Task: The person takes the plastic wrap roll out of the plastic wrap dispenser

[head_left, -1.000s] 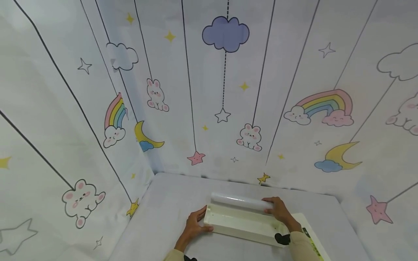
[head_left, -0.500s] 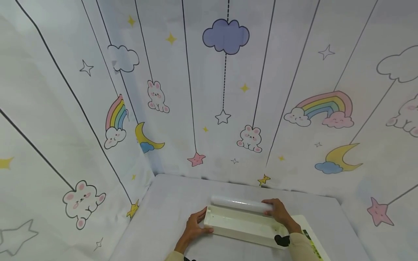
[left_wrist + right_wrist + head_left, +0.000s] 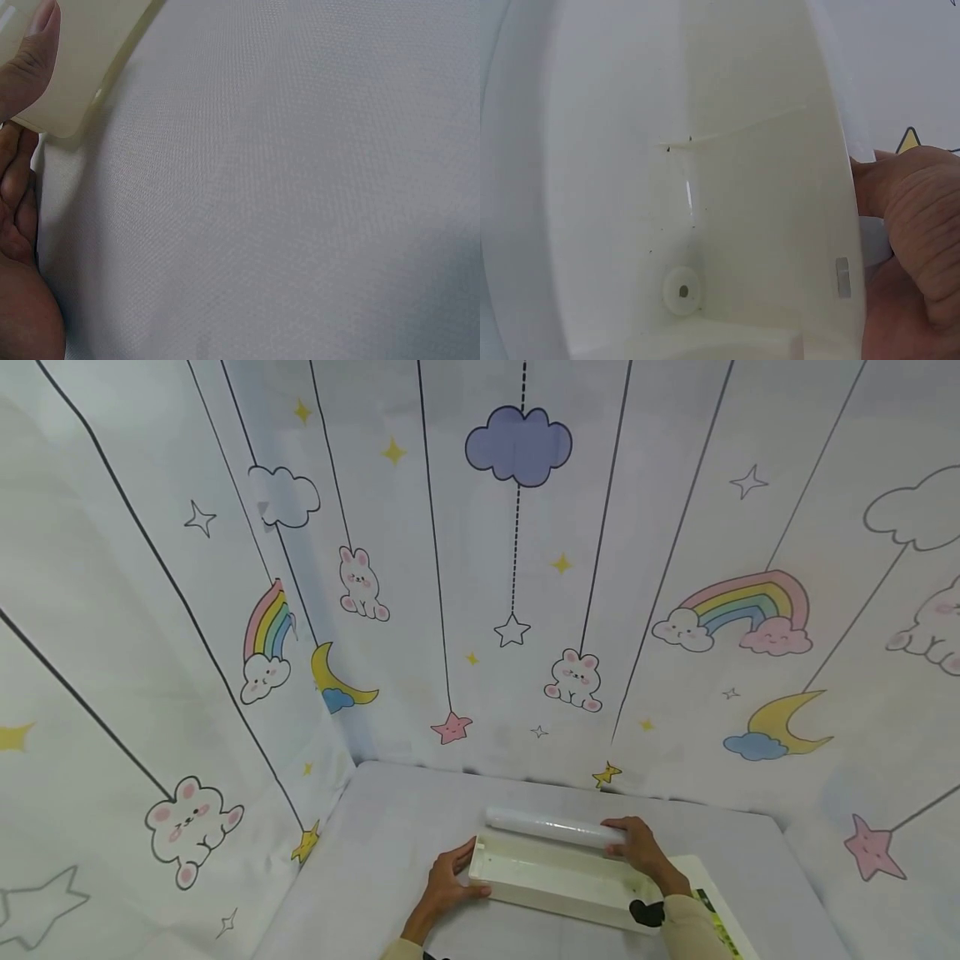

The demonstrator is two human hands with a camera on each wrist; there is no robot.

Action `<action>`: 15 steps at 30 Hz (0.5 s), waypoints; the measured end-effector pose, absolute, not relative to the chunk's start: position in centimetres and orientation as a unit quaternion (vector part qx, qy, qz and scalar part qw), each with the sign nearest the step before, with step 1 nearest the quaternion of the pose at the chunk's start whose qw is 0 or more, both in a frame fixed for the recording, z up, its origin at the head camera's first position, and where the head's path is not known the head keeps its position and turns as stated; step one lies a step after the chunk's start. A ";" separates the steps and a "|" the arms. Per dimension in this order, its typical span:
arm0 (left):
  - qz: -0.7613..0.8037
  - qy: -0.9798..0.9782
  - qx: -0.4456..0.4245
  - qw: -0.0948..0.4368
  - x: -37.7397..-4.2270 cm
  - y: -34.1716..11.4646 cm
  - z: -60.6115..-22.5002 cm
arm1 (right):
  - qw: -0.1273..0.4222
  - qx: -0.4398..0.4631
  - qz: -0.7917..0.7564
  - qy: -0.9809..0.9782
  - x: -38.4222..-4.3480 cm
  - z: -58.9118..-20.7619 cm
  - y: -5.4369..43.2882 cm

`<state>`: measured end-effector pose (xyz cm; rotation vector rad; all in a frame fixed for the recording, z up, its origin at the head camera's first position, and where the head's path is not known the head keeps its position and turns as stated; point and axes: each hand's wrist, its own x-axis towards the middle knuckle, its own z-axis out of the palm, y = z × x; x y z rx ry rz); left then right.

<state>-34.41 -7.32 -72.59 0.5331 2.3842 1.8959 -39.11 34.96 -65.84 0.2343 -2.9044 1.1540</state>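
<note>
A long cream open-topped plastic box (image 3: 558, 903) lies on the table in the head view. My left hand (image 3: 448, 883) grips its left end, thumb over the front wall and fingers behind the end. Along the box's back edge lies a white, glossy roll of what looks like plastic wrap (image 3: 547, 828). The right end of the roll is in my right hand (image 3: 641, 845), fingers over the far side. The right wrist view looks into the box (image 3: 772, 202), which has a round boss and dark specks; the roll (image 3: 874, 244) shows partly behind its wall.
A flat white piece (image 3: 692, 870) with a green-and-black label lies right of the box, partly behind the right sleeve (image 3: 697, 928). White cloth (image 3: 405, 810) covers the table. Printed white walls (image 3: 480, 568) stand at the back and sides.
</note>
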 end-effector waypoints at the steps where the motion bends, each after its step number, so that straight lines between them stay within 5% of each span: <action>1: 0.613 0.771 0.170 0.026 -34.4 -7.3 -72.6 | 0.002 0.073 0.367 -0.928 -39.2 -65.9 35.0; 15: 0.622 0.766 0.156 0.047 -34.5 -7.3 -72.4 | 0.028 0.083 0.369 -0.925 -38.7 -66.3 34.9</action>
